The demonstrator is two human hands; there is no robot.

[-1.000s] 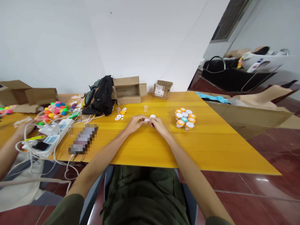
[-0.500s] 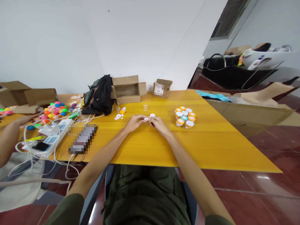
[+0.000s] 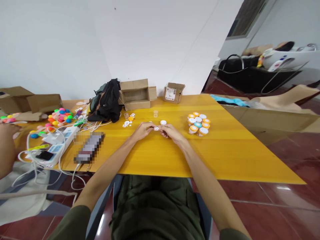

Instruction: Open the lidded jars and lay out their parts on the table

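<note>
Orange-lidded jars beside pinched white disc

White walls, red tiled floor

Four cardboard boxes; one black bag; one power strip; roughly ten capped jars; two uncapped clear jars

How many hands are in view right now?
3: the left hand and right hand meet mid-table on a white piece; another person's hand is at the left edge.
</note>
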